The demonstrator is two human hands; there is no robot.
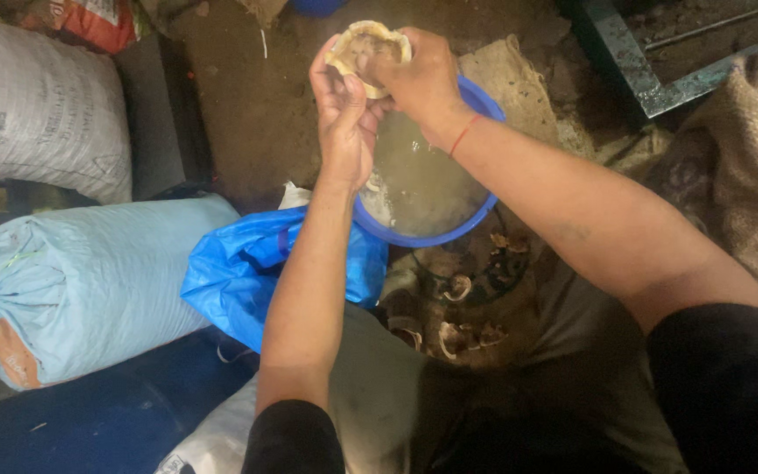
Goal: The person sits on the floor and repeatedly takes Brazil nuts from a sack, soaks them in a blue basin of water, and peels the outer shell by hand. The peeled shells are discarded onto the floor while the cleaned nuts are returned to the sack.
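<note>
Both hands closed on one pale, shell-like cup, held up over the far rim of a blue basin. The left hand gripped it from below and the side, fingers curled along its near edge; the right hand clamped it from the other side, thumb pressing into the hollow. A thin red thread circled the right wrist.

The basin sat just beneath the hands and held cloudy, greyish water. Touching its left wall lay a crumpled blue plastic bag. Just nearer the person than the basin, a dark heap of broken shells and scraps covered the ground between the forearms.

Further left, a pale blue sack lay on its side, tied off at its end, with a white woven sack behind it. On the right, coarse burlap was bunched up, and a metal frame crossed the upper right corner.

The floor was bare brown earth, dimly lit. Sacks hemmed in the left and burlap the right; the only open ground lay beyond the basin, towards the top of the view.
</note>
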